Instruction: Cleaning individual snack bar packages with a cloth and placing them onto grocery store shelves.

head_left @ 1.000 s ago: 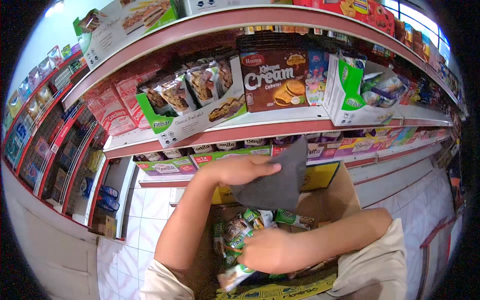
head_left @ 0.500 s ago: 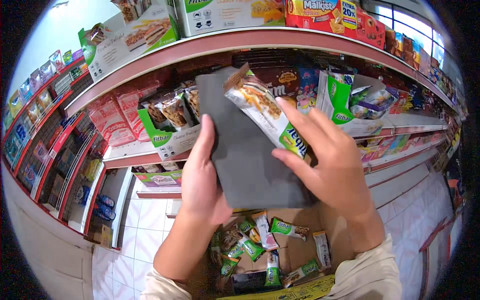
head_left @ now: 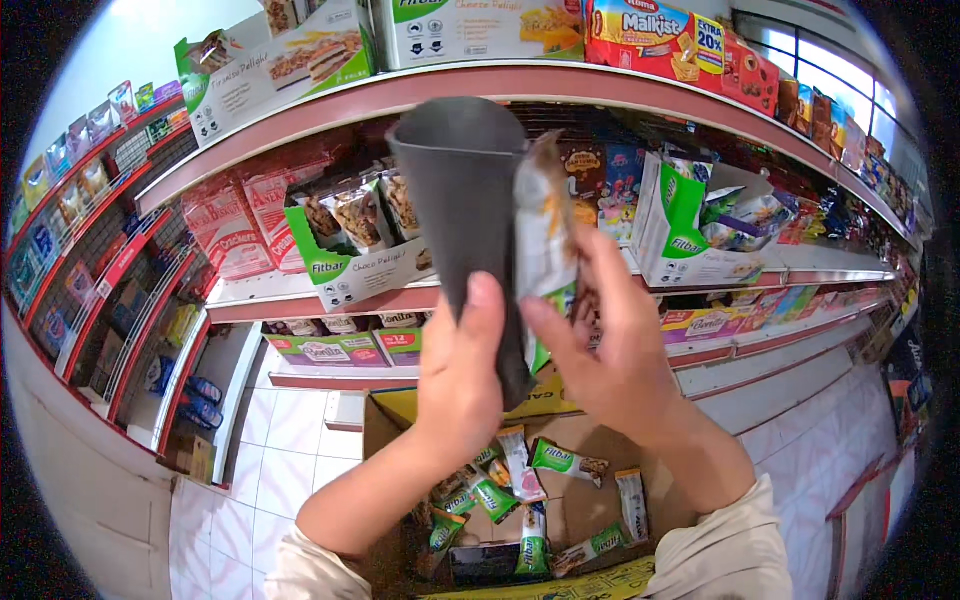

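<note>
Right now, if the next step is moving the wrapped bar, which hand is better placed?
Probably the right hand: it holds the wrapped bar, while the left hand is occupied, holding the dark grey pouch upright beside the bar.

Pouch (head_left: 460, 200) matt, smooth; bar wrapper (head_left: 545, 220) glossy plast.; box (head_left: 585, 500) matt cardbd.

Shop with packed snack shelves (head_left: 600, 84)
</note>
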Demonstrator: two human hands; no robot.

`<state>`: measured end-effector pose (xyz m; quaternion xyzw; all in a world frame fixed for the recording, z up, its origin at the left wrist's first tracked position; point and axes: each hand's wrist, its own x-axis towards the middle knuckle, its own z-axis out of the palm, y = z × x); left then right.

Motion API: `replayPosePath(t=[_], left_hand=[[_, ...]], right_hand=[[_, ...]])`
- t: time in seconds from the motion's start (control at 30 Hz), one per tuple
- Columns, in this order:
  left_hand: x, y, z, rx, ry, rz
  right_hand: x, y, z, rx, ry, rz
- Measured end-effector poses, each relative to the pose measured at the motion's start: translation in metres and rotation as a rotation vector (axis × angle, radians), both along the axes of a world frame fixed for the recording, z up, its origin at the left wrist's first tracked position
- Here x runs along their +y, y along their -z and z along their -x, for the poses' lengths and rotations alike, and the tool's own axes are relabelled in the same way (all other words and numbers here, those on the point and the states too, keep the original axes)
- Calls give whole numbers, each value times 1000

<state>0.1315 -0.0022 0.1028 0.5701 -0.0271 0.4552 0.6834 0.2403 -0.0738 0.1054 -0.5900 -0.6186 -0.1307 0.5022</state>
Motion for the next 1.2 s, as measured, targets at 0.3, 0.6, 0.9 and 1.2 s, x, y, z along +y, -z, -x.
replayPosePath(t=[0.3, 0.6, 0.9, 1.2], left_hand=[[-10, 9, -10, 201, 177, -38], [-4, 11, -7, 151, 25, 74], [12, 6, -4, -83, -152, 143], [5, 0, -5, 91, 49, 89]], right_hand=[[16, -4, -30, 215, -35, -402], [17, -2, -19, -300, 109, -415], [9, 0, -5, 11, -181, -155], [5, 0, -18, 146, -218, -142]])
